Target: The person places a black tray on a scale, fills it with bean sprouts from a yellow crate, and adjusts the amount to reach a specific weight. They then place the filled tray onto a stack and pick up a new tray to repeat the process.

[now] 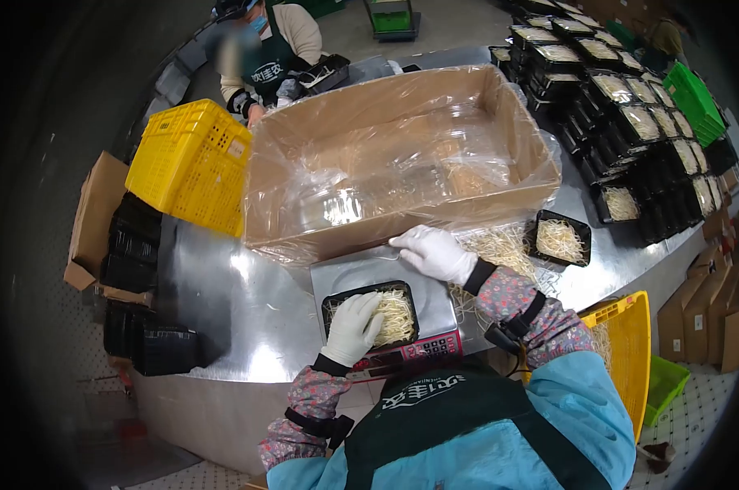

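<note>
A black tray of bean sprouts (pixel 397 314) rests on the metal plate of a scale (pixel 437 290) in front of me. My left hand (pixel 353 329), in a white glove, is over the tray's left part, its fingers bent around some sprouts. By the lower edge of a large cardboard box (pixel 369 227) is my right hand (pixel 439 255), also gloved, with fingers stretched out to the left and nothing visible in them. Loose bean sprouts (pixel 500 245) lie in a heap beside the right wrist. Another filled tray (pixel 560 239) stands right of the heap.
A yellow crate (pixel 191 159) leans left of the plastic-lined box. Stacked black trays (pixel 167 346) stand at the table's left edge; many filled trays (pixel 622 147) are piled at right. A yellow basket (pixel 628 359) is by my right side. Across the table, a co-worker (pixel 275 49) handles a tray.
</note>
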{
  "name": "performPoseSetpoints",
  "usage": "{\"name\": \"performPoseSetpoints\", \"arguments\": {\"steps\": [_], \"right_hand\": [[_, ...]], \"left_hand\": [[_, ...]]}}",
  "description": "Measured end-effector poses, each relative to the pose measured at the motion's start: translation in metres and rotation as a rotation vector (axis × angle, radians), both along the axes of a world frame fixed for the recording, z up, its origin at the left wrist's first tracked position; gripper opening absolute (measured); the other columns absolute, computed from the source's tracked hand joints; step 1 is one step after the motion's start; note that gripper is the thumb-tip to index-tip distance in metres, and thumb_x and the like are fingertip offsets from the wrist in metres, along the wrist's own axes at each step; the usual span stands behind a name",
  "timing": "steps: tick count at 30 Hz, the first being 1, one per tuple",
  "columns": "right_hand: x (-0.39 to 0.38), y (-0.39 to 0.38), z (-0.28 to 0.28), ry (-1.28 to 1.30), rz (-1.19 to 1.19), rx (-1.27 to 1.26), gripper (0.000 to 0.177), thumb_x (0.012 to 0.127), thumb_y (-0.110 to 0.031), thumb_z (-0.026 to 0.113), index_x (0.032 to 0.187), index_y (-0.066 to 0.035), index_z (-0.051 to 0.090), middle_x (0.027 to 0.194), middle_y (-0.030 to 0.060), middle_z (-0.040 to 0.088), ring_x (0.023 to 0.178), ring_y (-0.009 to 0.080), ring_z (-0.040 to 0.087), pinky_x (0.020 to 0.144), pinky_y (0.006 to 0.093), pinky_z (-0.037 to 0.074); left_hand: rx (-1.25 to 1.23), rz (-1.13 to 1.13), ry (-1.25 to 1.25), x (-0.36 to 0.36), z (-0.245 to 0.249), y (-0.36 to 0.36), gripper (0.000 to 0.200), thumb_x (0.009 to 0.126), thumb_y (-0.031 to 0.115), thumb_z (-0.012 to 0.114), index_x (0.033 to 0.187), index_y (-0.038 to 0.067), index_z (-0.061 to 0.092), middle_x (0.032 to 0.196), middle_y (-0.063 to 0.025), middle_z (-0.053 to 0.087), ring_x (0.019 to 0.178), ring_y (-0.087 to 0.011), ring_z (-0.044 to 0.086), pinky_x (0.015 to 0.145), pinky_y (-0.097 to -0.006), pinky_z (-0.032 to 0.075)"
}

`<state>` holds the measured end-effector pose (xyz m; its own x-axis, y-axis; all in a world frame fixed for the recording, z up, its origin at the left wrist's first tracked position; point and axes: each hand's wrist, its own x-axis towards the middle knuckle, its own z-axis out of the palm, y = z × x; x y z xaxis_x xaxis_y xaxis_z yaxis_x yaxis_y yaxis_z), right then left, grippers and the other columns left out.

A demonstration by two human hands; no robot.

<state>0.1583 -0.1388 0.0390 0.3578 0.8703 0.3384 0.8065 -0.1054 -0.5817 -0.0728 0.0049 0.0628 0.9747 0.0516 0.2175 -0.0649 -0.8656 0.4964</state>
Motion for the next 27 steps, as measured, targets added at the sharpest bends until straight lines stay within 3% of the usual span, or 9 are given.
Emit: {"name": "performPoseSetpoints", "arguments": {"steps": [2, 7, 9, 11, 12, 14, 19, 22, 27], "right_hand": [[-0.013, 0.027, -0.029, -0.196, 0.159, -0.252, 0.047, 0.092, -0.027, 0.058, 0.136, -0.01, 0.053, 0.139, 0.0129, 0.053, 0.131, 0.0351, 0.047, 0.105, 0.05, 0.04], [-0.011, 0.0, -0.045, -0.33, 0.061, -0.353, 0.068, 0.095, -0.047, 0.051, 0.151, -0.012, 0.034, 0.155, 0.0127, 0.035, 0.144, 0.0363, 0.029, 0.118, 0.0549, 0.018], [0.004, -0.034, -0.037, -0.326, -0.11, -0.495, 0.077, 0.093, -0.051, 0.053, 0.151, -0.006, 0.03, 0.153, 0.02, 0.034, 0.14, 0.0392, 0.035, 0.114, 0.0573, 0.024], [0.024, -0.057, 0.006, -0.124, -0.154, -0.859, 0.063, 0.09, -0.044, 0.059, 0.138, -0.004, 0.05, 0.104, 0.0224, 0.069, 0.099, 0.0359, 0.068, 0.086, 0.0475, 0.052], [0.04, -0.07, 0.007, -0.209, -0.074, -0.658, 0.043, 0.089, -0.039, 0.061, 0.116, -0.007, 0.068, 0.083, 0.0186, 0.071, 0.082, 0.0347, 0.07, 0.074, 0.0417, 0.055], [0.051, -0.066, 0.044, 0.055, -0.212, -0.289, 0.034, 0.09, -0.039, 0.063, 0.102, -0.008, 0.074, 0.088, 0.0179, 0.071, 0.084, 0.0349, 0.069, 0.075, 0.0405, 0.055], [0.125, 0.006, 0.08, -0.002, -0.347, -0.24, 0.04, 0.088, -0.039, 0.066, 0.111, -0.006, 0.07, 0.096, 0.0192, 0.071, 0.092, 0.0342, 0.068, 0.081, 0.0425, 0.053], [0.189, 0.058, 0.024, -0.129, -0.242, -0.579, 0.073, 0.081, -0.043, 0.072, 0.136, -0.002, 0.05, 0.131, 0.0223, 0.058, 0.118, 0.0357, 0.058, 0.099, 0.0432, 0.047], [0.215, 0.098, -0.042, -0.454, -0.15, -0.966, 0.123, 0.059, -0.04, 0.091, 0.151, 0.002, 0.021, 0.144, 0.0254, 0.044, 0.131, 0.0381, 0.047, 0.104, 0.0433, 0.044]], "left_hand": [[0.001, 0.017, 0.012, -0.005, 0.003, 0.001, 0.035, 0.088, 0.014, 0.062, 0.12, 0.0, 0.06, 0.117, -0.0189, 0.063, 0.108, -0.0363, 0.057, 0.098, -0.0432, 0.045], [-0.001, 0.11, -0.029, -0.013, 0.001, 0.011, 0.035, 0.087, 0.015, 0.063, 0.118, -0.001, 0.061, 0.115, -0.0181, 0.064, 0.106, -0.0357, 0.059, 0.094, -0.0438, 0.046], [-0.001, 0.133, -0.078, -0.013, -0.006, 0.017, 0.035, 0.085, 0.015, 0.064, 0.116, -0.003, 0.061, 0.114, -0.018, 0.064, 0.103, -0.0359, 0.06, 0.091, -0.0446, 0.047], [-0.007, 0.138, -0.09, -0.004, -0.008, 0.018, 0.035, 0.085, 0.015, 0.065, 0.115, -0.003, 0.061, 0.113, -0.018, 0.064, 0.102, -0.036, 0.06, 0.091, -0.045, 0.047], [-0.008, 0.144, -0.087, -0.002, -0.009, 0.018, 0.035, 0.084, 0.015, 0.065, 0.115, -0.003, 0.061, 0.113, -0.0179, 0.064, 0.101, -0.0361, 0.06, 0.09, -0.0453, 0.047], [-0.021, 0.13, -0.105, 0.014, -0.012, 0.017, 0.036, 0.084, 0.016, 0.066, 0.113, -0.003, 0.062, 0.111, -0.0181, 0.064, 0.1, -0.0357, 0.06, 0.088, -0.0447, 0.048], [-0.059, 0.102, -0.122, 0.049, -0.005, 0.004, 0.041, 0.082, 0.017, 0.07, 0.117, -0.001, 0.062, 0.114, -0.0178, 0.065, 0.102, -0.034, 0.061, 0.091, -0.0423, 0.048], [-0.05, 0.138, -0.26, 0.048, 0.01, 0.005, 0.04, 0.081, 0.014, 0.071, 0.117, 0.0, 0.062, 0.114, -0.0174, 0.066, 0.101, -0.0344, 0.063, 0.091, -0.0426, 0.049], [-0.143, 0.334, -0.336, -0.005, 0.044, 0.025, 0.036, 0.081, 0.008, 0.067, 0.115, -0.002, 0.064, 0.115, -0.0197, 0.066, 0.104, -0.0359, 0.064, 0.093, -0.0425, 0.05]]}}
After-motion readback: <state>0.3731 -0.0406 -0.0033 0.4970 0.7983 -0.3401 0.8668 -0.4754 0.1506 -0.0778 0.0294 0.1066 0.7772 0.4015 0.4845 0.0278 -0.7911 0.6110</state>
